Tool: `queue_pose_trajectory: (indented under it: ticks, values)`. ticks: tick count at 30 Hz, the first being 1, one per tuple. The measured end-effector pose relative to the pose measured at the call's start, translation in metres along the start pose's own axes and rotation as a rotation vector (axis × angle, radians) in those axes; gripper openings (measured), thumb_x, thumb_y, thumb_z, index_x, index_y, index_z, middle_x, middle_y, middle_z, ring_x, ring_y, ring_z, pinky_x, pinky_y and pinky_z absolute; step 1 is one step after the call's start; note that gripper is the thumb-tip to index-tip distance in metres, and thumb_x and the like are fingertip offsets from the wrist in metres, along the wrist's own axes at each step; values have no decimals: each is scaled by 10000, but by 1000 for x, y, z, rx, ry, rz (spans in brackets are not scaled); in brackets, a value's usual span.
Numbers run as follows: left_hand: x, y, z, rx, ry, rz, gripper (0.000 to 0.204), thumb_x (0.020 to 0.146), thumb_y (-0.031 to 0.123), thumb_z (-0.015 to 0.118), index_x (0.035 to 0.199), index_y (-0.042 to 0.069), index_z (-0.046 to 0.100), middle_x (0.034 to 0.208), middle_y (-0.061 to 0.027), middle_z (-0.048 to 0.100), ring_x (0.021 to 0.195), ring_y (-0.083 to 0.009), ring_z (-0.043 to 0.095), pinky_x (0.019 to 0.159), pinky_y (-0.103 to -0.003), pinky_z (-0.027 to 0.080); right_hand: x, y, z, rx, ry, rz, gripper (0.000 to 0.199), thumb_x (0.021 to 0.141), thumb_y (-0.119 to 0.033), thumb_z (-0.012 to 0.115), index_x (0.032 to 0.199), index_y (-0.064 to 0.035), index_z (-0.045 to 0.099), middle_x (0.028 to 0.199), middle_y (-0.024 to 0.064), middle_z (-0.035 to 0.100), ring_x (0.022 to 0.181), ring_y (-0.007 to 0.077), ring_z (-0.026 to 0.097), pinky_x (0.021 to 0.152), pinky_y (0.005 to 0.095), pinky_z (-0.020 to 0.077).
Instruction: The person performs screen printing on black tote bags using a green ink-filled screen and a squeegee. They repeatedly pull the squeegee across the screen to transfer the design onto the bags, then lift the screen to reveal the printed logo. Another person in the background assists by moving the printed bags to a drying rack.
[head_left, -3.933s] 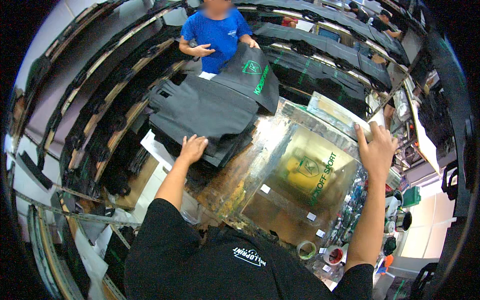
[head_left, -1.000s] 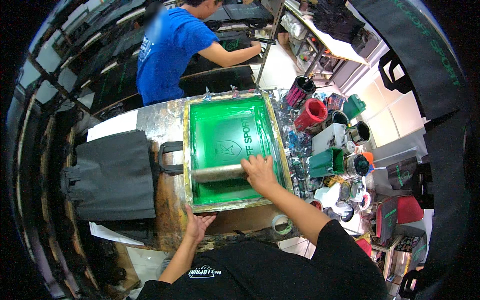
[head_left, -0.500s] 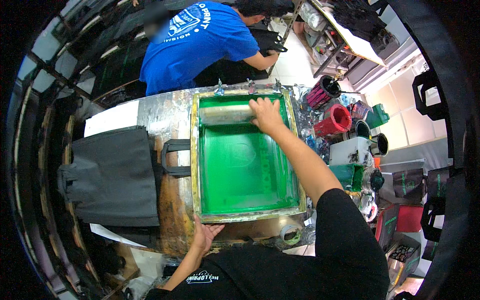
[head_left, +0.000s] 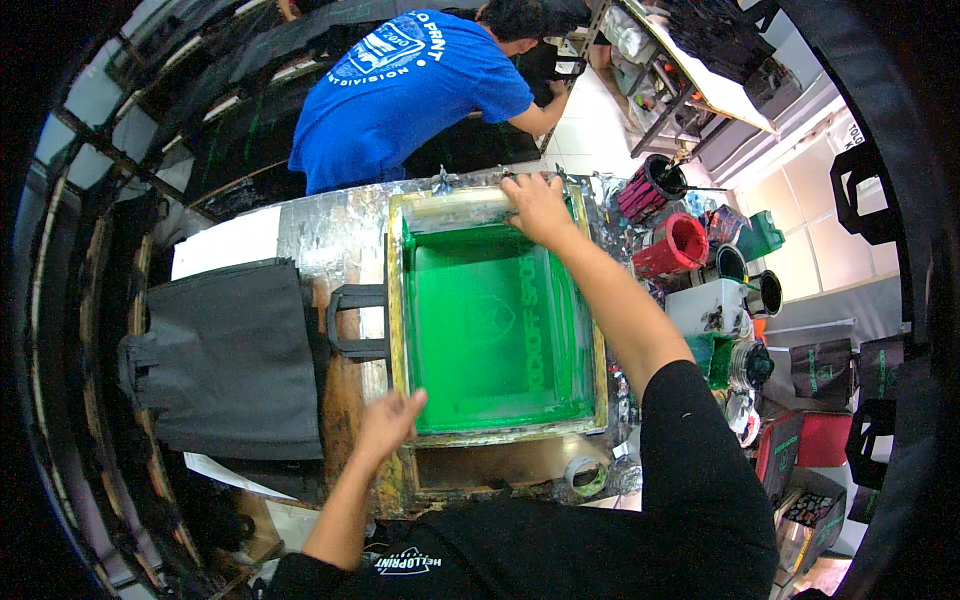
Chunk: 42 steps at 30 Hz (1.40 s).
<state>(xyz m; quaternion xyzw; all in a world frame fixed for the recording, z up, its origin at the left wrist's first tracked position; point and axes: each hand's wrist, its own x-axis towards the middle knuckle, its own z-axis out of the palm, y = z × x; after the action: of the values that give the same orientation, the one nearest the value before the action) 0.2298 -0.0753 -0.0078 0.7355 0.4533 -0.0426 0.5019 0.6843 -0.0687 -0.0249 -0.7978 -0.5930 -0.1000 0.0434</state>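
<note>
Squeegee (head_left: 455, 212) | right grip (head_left: 538, 208): curled over end | left grip (head_left: 388, 425): half-open by frame (head_left: 510, 437)

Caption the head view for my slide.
Right hand at the squeegee, far end of a green-inked frame; dark bags alongside.

1 wide, head-worn fisheye view looks steeply down and forward from close above the near side of a green-inked printing frame (head_left: 500, 438), taking in the wearer's black shirt (head_left: 580, 545) on this side of the frame and a blue-shirted co-worker (head_left: 415, 95) beyond its far side.
</note>
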Motion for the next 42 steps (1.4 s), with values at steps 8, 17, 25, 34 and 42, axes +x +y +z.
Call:
queue_pose_trajectory:
  ticks: [8,17,25,34,42]
  values:
    - [200,138,-27,548,823,1005,536,905,513,794,1047,10,673,1079,-197,667,1043,-403,624,913,-504,507,-27,-16,26,-26,135,-6,473,805,-130,793,1243,-200,630,1076,35,646,1083,242,625,904,471,440]
    - [252,108,-2,680,649,837,511,900,524,771,921,31,637,943,-160,637,886,-394,619,780,-493,515,-42,-19,24,-95,124,-13,438,812,-201,798,1210,-224,615,1041,20,631,1017,235,632,870,452,449]
    - [179,70,27,695,642,845,511,850,516,814,862,52,602,881,-137,595,845,-372,601,743,-487,500,-123,-54,7,-76,104,-28,302,849,-172,728,1137,-206,644,997,26,613,966,240,613,834,456,433]
    - [54,18,68,736,608,830,511,819,535,822,853,80,595,881,-114,560,832,-329,567,753,-462,480,-250,-115,-28,-65,60,-11,210,900,-192,652,1107,-228,650,923,14,590,900,228,602,792,443,432]
    - [-35,-20,97,750,568,824,514,809,545,829,870,77,623,893,-108,568,860,-327,569,763,-459,475,-341,-158,-56,-18,73,-27,241,877,-171,645,1116,-202,646,914,32,554,893,245,573,793,440,402]
